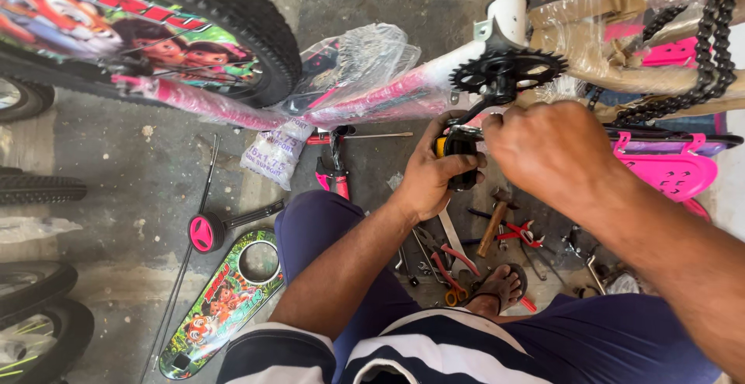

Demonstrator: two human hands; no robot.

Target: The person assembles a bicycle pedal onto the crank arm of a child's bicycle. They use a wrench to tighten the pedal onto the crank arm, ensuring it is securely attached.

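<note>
Grey concrete floor (pixel 155 166), pretty grubby, with a kids' bike frame (pixel 434 73) flipped over and still in plastic wrap. The sprocket (pixel 508 69) is my landmark here. Just below it the left hand (pixel 434 174) is wrapped around a black pedal (pixel 459 151), fingers curled tight on it. The right hand (pixel 547 147) sits right of the pedal, just under the sprocket, fingers clenched, but can't tell what it's pinching. Chain (pixel 710 42) hangs off to the sprocket's right. Hammer (pixel 493 225) and pliers (pixel 332 170) lie on the floor below it, and a printed chain guard (pixel 221 306) way down to the left.
</note>
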